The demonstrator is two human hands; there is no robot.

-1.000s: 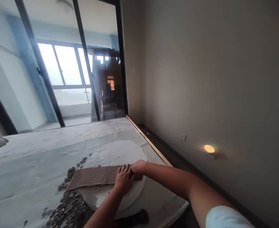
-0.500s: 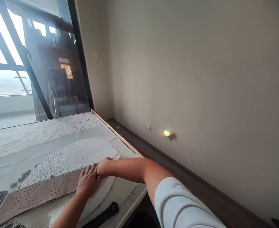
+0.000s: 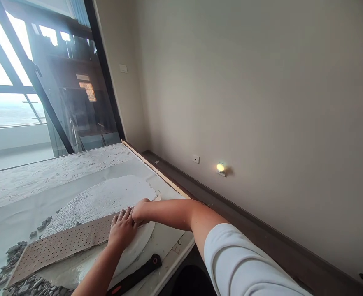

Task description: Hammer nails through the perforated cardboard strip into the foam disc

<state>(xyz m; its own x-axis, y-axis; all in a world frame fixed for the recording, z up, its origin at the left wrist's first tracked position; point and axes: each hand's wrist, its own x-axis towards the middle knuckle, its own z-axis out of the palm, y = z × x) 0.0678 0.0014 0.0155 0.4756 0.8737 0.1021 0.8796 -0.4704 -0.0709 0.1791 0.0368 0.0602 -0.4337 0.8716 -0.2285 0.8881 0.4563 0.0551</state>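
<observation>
A long brown board (image 3: 73, 240) dotted with small holes lies slantwise on the covered table, across a pale layer of board material. My left hand (image 3: 122, 230) lies on its right end, fingers stretched out over the surface. Touching or nearly touching it is my right hand (image 3: 140, 211), curled at the same end. Its fingers are mostly hidden, so what it grips cannot be made out. Beyond the perforated board is a white slab (image 3: 119, 191) with a rough, pebbled left part. A black tool handle (image 3: 138, 274) lies near the table's front edge.
Grey stone-like chips (image 3: 42, 285) are heaped around the board's left end. A patterned white cover (image 3: 64, 166) spans the far tabletop. A wooden strip (image 3: 157, 170) edges the right side, with the wall (image 3: 246, 102) and a lit night light (image 3: 220, 167) beyond.
The view has shifted slightly, bringing more of the chips and the black handle into sight. Both hands remain at the perforated board's right end.
</observation>
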